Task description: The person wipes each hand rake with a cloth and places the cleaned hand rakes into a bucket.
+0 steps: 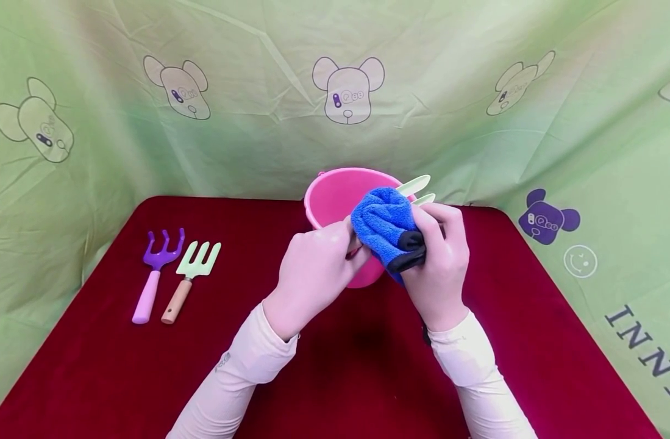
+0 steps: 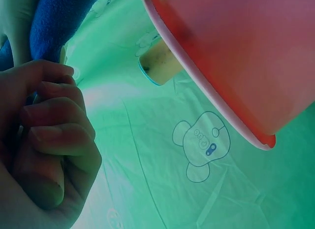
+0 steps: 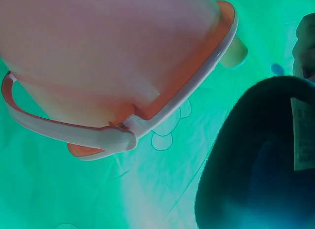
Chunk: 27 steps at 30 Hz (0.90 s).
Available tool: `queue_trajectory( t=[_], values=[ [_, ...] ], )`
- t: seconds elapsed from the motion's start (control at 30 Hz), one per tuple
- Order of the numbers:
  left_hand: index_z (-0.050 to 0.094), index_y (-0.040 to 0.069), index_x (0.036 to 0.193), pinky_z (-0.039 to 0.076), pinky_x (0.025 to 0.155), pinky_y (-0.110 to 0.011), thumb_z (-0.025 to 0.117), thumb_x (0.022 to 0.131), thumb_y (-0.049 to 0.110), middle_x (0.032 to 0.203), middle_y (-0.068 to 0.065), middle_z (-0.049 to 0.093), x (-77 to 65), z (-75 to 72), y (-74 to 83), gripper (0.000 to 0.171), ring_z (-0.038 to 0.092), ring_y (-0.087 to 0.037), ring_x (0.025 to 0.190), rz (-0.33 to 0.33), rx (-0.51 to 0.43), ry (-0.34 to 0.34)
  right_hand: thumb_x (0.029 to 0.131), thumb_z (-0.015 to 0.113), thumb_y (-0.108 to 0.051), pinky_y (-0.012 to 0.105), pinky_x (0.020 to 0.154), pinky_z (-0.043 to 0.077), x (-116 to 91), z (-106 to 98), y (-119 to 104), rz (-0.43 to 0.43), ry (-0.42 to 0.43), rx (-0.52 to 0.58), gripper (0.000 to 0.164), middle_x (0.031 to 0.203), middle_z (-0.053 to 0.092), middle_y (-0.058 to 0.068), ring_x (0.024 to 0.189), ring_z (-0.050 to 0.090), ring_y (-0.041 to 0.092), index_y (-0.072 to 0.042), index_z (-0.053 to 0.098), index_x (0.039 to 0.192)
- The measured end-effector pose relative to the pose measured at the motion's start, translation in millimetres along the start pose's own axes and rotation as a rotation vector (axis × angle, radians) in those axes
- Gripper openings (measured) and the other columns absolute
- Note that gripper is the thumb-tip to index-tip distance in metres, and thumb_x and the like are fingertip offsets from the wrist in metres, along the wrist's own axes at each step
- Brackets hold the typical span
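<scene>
Hanging behind everything, a green backdrop [image 1: 263,158] drops to a red table [image 1: 532,335]. Near the table's twelve o'clock edge stands a pink bucket [image 1: 330,201], its mouth partly covered from the head view by the hands' work. The left hand [image 1: 317,259] is at eight o'clock of a blue cloth [image 1: 383,219], fingers closed round a tool's handle [image 2: 42,182]. The right hand [image 1: 441,268], at four o'clock, grips the bunched cloth. Out at two o'clock of the cloth show two pale green tips [image 1: 414,185], probably the head of that tool. Between eight and nine o'clock from the bucket lie a purple fork [image 1: 156,266] and a green fork [image 1: 193,268], tines toward one.

The work looks like wiping the tool. Done well, it would want the handle held firm and the cloth drawn from neck to tips, with a fresh fold for each pass and the gaps worked too.

Only the left wrist view shows the handle's butt inside the curled fingers; the head view hides it. Only the right wrist view shows the bucket's bail [image 3: 64,128] clearly and, near three o'clock, a tag [image 3: 303,134] on the cloth. Both wrist views show a stub [image 2: 161,64] past the bucket's rim; I cannot tell what it belongs to.
</scene>
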<state>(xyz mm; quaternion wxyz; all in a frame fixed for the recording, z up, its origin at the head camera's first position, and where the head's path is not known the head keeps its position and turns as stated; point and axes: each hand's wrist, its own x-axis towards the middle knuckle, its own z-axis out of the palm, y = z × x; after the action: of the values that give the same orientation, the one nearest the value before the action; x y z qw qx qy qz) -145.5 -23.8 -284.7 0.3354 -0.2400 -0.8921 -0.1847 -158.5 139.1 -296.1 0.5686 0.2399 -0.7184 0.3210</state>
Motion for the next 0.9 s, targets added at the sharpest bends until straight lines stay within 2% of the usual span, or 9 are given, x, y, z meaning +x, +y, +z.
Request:
queue_trajectory(
  t=[0.17,0.5,0.7,0.9],
  values=[
    [0.05,0.015,0.066,0.028,0.036,-0.024,0.067,0.086,0.032,0.05,0.003,0.044,-0.3,1.7,0.0,0.032,0.037,-0.01,0.04,0.004,0.002,0.012,0.077,0.073,0.002,0.048,0.073,0.052,0.8,-0.4,1.2,0.002,0.002,0.004,0.023,0.092,0.061,0.03,0.087,0.061,0.036,0.004,0.069,0.099],
    [0.051,0.014,0.067,0.029,0.036,-0.024,0.065,0.086,0.026,0.051,0.004,0.047,0.2,2.8,0.0,0.027,0.038,-0.009,0.039,0.013,0.009,0.028,0.074,0.075,0.002,0.049,0.076,0.053,1.6,-2.6,2.1,0.058,0.003,-0.01,0.025,0.092,0.06,0.029,0.088,0.061,0.038,0.004,0.069,0.099],
    [0.052,0.013,0.069,0.024,0.037,-0.022,0.064,0.086,0.026,0.052,0.004,0.048,-0.5,3.1,-1.2,0.024,0.036,-0.008,0.039,0.027,-0.002,0.027,0.068,0.081,-0.006,0.047,0.079,0.051,3.4,-4.6,2.9,0.094,0.003,-0.004,0.035,0.093,0.06,0.029,0.092,0.06,0.037,0.004,0.069,0.099],
    [0.053,0.013,0.07,0.022,0.038,-0.021,0.064,0.087,0.026,0.052,0.004,0.047,-0.5,2.0,-0.4,0.024,0.036,-0.008,0.039,0.035,-0.01,0.029,0.065,0.082,-0.006,0.047,0.079,0.05,4.0,-5.9,4.3,0.102,0.011,-0.002,0.038,0.094,0.06,0.029,0.093,0.059,0.037,0.004,0.068,0.099]
  ],
)
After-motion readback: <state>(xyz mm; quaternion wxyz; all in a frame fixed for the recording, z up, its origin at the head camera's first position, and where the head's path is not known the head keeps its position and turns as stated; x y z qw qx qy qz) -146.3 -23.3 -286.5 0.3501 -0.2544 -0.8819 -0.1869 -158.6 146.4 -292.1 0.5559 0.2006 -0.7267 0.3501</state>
